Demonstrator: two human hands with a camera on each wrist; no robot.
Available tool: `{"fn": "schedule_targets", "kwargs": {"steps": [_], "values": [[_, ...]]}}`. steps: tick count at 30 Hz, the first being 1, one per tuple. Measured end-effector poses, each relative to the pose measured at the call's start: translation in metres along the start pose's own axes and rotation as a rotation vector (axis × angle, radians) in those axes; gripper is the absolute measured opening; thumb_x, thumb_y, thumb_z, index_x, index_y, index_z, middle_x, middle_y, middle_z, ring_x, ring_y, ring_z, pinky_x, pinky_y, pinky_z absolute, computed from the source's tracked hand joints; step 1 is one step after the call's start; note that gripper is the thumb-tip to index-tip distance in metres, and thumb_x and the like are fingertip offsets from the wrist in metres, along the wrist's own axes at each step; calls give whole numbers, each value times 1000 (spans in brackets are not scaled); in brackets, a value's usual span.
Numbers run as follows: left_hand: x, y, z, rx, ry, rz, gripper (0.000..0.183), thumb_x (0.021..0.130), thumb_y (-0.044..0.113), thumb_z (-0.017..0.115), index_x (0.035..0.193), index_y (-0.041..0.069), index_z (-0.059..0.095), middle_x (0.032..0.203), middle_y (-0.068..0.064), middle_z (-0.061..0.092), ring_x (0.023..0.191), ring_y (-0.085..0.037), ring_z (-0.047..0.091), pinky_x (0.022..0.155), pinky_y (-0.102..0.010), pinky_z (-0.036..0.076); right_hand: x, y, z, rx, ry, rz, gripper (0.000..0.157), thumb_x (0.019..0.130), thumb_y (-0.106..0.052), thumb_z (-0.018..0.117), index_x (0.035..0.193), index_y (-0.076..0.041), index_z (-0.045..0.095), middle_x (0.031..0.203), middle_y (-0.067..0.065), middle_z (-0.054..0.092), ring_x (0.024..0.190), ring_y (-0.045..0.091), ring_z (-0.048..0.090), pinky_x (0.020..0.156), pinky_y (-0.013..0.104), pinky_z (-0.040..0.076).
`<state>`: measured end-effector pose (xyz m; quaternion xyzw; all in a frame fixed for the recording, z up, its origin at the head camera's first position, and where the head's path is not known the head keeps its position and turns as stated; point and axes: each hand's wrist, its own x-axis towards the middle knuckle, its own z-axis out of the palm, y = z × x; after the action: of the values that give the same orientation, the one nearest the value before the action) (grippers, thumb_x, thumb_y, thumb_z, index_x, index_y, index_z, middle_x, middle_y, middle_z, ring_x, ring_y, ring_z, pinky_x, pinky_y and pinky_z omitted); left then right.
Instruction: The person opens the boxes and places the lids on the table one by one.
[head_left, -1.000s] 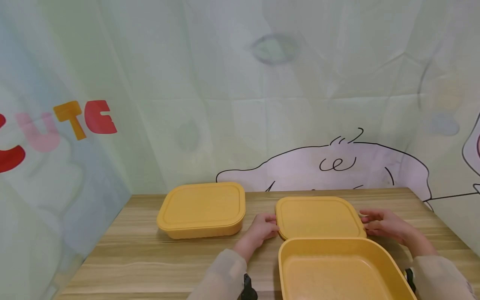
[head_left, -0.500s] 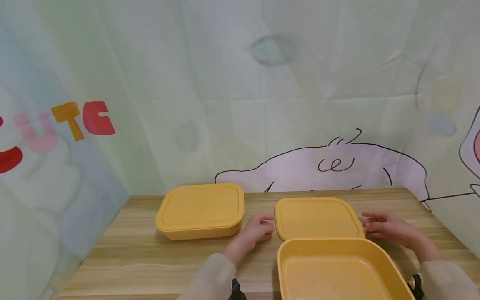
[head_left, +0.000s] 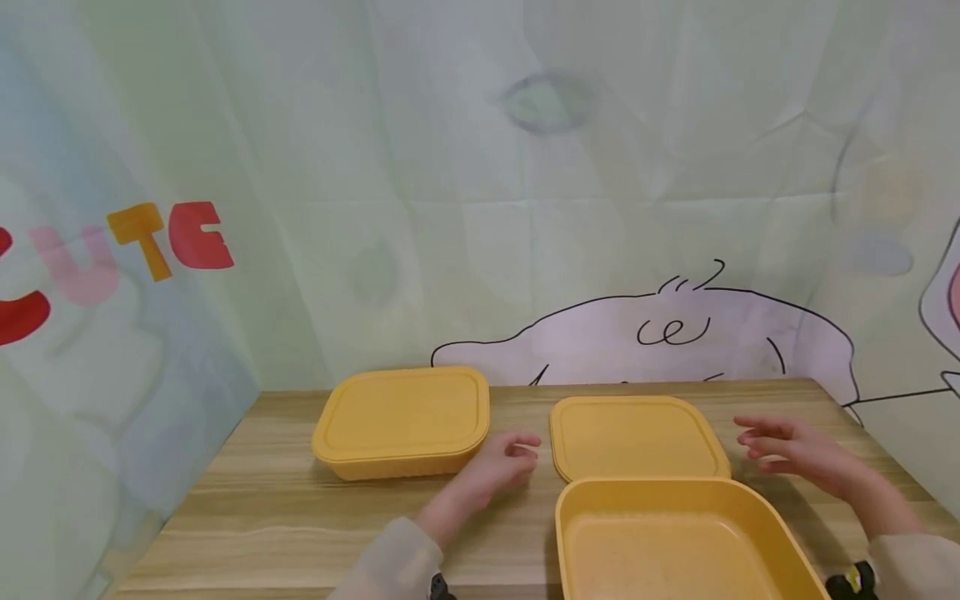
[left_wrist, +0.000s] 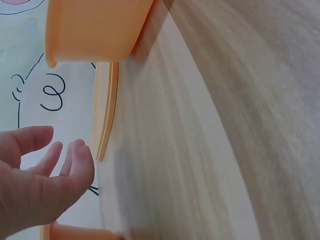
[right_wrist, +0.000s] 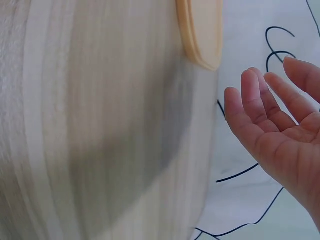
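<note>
A yellow lid (head_left: 637,437) lies flat on the table behind an uncovered yellow box (head_left: 667,558). To the lid's left is my left hand (head_left: 487,471), its fingers loosely curled and holding nothing. My right hand (head_left: 798,454) hovers past the lid's right end, fingers spread and apart from it. In the left wrist view the loose hand (left_wrist: 45,180) shows a gap to the lid's edge (left_wrist: 106,110). The right wrist view likewise has the relaxed hand (right_wrist: 280,115) clear of the lid (right_wrist: 205,35).
A second yellow box with its lid on (head_left: 405,421) stands at the back left, close to my left forearm. The wooden table (head_left: 300,533) ends at a printed cloth backdrop (head_left: 450,208) behind and on the left.
Both hands have drawn away from the lid's ends, the left one leftward and the right one rightward. Lid and boxes have stayed in place.
</note>
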<state>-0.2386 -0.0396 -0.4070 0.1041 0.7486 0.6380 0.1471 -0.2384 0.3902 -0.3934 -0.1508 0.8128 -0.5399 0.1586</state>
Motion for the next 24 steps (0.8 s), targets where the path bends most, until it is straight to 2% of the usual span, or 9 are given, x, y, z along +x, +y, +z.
{"fn": "schedule_targets", "kwargs": {"steps": [2,5,9,14,21,24], "values": [[-3,2,-2,8,-12,-4,33,87,-2,56,120,-9,53,106,-21,57,85,-17,54,76,-38,53,-2,-3,0,-9,-7,-1,32,97,-10,47,125,-26,51,115,12,54,94,12,57,79,28,52],[-6,3,-5,24,-28,3,33,87,-1,56,120,-7,53,106,-20,56,85,-16,53,76,-38,53,-4,-9,0,-28,-13,-10,36,98,-10,46,117,-40,50,112,7,55,94,12,58,79,27,51],[-11,6,-8,30,-41,20,33,87,-1,56,118,-7,53,106,-21,56,86,-16,53,75,-37,51,-6,-18,1,-53,-19,-31,40,98,-9,46,114,-46,50,110,4,56,94,13,58,79,27,52],[-19,9,-14,20,-51,45,33,86,1,58,118,-6,54,106,-20,57,88,-15,53,77,-39,51,-7,-28,5,-87,-17,-57,37,98,-10,46,122,-37,50,113,8,56,95,15,58,79,30,52],[-33,14,-25,72,-51,66,32,87,3,58,118,-5,55,105,-19,58,88,-16,54,77,-38,51,-7,-43,16,-113,10,-87,34,97,-9,47,124,-29,52,112,7,57,94,9,58,78,30,53],[-38,14,-33,93,-42,79,33,87,2,58,119,-6,54,105,-21,58,88,-16,55,77,-37,50,-8,-51,24,-129,14,-88,33,97,-11,49,129,-17,52,111,8,57,94,12,59,79,31,53]]}}
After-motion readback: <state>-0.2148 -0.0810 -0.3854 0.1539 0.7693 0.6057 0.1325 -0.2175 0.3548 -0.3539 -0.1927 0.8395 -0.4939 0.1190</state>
